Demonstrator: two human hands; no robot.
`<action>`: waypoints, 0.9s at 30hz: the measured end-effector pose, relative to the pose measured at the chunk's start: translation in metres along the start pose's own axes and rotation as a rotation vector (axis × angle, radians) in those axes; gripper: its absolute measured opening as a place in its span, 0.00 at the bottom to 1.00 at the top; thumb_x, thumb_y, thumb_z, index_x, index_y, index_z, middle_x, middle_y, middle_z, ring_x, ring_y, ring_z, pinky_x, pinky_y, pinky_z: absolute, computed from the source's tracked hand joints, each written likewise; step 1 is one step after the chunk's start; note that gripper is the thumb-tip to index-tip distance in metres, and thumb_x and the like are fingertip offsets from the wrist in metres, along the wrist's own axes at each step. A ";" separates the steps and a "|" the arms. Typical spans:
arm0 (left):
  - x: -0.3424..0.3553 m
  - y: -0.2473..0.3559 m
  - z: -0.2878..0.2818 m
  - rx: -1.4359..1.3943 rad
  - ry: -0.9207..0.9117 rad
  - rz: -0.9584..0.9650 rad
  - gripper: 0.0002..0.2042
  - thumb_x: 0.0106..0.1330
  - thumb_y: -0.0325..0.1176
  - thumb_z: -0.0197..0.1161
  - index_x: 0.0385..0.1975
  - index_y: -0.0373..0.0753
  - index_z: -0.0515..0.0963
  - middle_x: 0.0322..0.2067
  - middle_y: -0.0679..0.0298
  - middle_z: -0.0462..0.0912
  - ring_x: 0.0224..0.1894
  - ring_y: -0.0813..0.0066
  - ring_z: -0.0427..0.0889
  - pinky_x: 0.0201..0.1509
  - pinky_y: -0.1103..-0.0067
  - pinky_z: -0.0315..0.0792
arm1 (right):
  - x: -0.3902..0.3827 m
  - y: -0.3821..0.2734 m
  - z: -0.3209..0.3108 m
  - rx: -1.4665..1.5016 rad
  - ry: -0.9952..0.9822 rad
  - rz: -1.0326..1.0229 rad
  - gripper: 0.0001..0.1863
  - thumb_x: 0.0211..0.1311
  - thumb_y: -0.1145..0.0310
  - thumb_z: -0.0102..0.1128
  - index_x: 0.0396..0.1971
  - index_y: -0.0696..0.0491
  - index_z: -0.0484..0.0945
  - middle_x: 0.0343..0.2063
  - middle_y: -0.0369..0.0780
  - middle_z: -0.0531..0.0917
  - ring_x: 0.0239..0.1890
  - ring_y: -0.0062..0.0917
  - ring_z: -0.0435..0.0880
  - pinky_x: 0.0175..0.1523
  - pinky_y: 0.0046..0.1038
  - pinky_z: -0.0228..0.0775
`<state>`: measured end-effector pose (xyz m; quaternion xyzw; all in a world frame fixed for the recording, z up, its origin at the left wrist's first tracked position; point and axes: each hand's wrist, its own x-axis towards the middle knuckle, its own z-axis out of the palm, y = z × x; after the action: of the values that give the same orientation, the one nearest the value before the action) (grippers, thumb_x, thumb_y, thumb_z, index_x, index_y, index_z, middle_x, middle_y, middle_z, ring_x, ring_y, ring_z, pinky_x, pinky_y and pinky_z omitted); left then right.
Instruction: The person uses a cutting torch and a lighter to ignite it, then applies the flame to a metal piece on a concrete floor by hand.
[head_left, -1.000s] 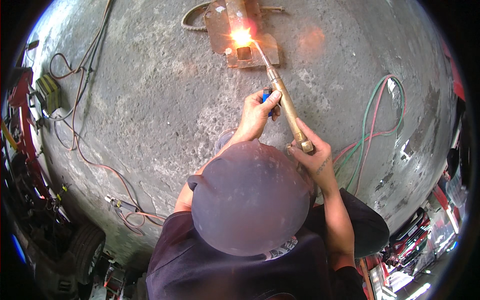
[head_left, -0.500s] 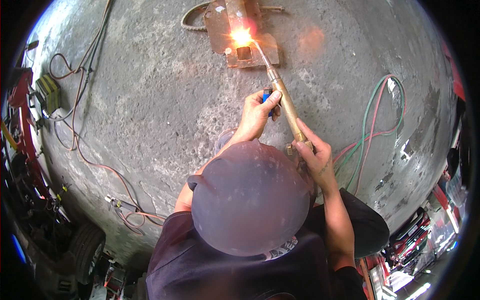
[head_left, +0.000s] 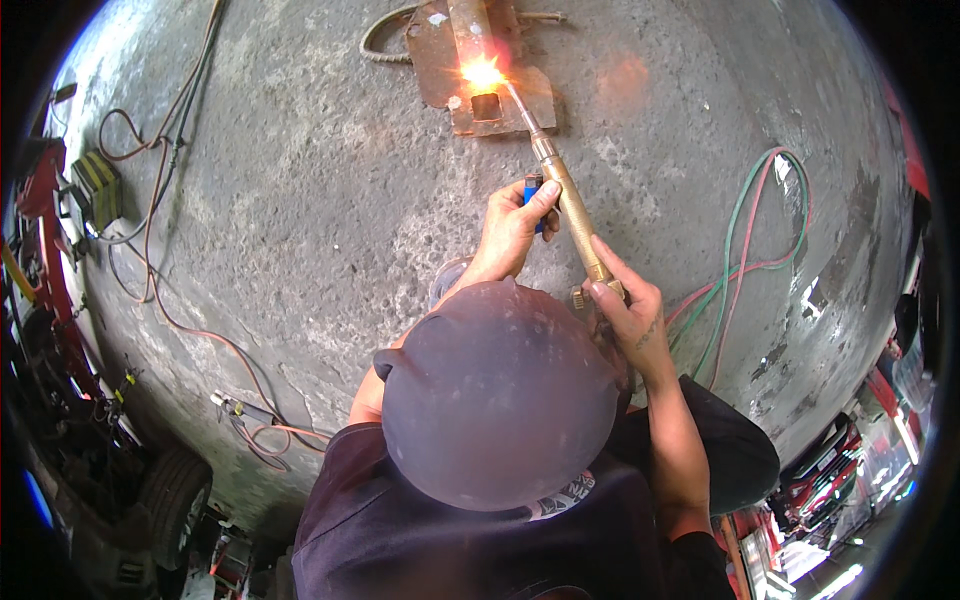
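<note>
From where I stand, taking the grey head covering point(head_left: 500, 400) as the middle of the dial and straight ahead as 12, I see both hands at work on a brass torch point(head_left: 575, 225). The left hand point(head_left: 508, 225), at 12 o'clock, is closed round a blue lighter point(head_left: 533, 205), its thumb pressed against the torch's barrel. The right hand point(head_left: 635, 315), at 2 o'clock, grips the torch's rear end, fingers and thumb around it beside a small knob point(head_left: 578, 298). The torch slants forward, its thin nozzle aimed toward 11.

Just beyond that tip, a glare point(head_left: 483, 72) burns orange and white on a rusty metal piece point(head_left: 432, 72), which lies on the concrete floor point(head_left: 370, 200) at 12. Nearer the person than the glare, the piece shows a square hole point(head_left: 486, 107). Green and red hoses point(head_left: 735, 255) loop at 2 o'clock; a striped block point(head_left: 97, 188) sits at 10.
</note>
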<state>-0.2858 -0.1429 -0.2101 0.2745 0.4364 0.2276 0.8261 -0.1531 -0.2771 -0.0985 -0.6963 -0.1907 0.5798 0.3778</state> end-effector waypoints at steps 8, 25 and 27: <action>0.000 0.000 0.000 0.006 0.004 0.005 0.12 0.73 0.39 0.66 0.34 0.36 0.80 0.22 0.67 0.79 0.23 0.80 0.76 0.26 0.80 0.68 | 0.000 -0.001 0.001 -0.007 0.000 0.005 0.30 0.68 0.69 0.63 0.70 0.51 0.72 0.29 0.30 0.79 0.25 0.11 0.75 0.31 0.19 0.69; 0.000 0.000 0.000 -0.012 0.000 0.005 0.12 0.73 0.40 0.65 0.33 0.36 0.80 0.22 0.66 0.80 0.23 0.80 0.76 0.27 0.80 0.68 | 0.000 0.000 0.003 0.007 0.006 0.008 0.30 0.68 0.70 0.62 0.70 0.51 0.71 0.29 0.29 0.78 0.26 0.11 0.73 0.32 0.18 0.68; 0.000 -0.002 -0.001 -0.014 -0.005 0.004 0.12 0.73 0.40 0.65 0.33 0.36 0.80 0.22 0.65 0.80 0.23 0.80 0.76 0.27 0.80 0.68 | 0.000 0.000 0.003 0.011 0.006 0.011 0.30 0.68 0.70 0.62 0.70 0.51 0.71 0.29 0.28 0.78 0.26 0.10 0.73 0.32 0.18 0.68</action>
<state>-0.2864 -0.1438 -0.2116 0.2702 0.4322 0.2317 0.8286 -0.1558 -0.2765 -0.0987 -0.6970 -0.1824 0.5807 0.3790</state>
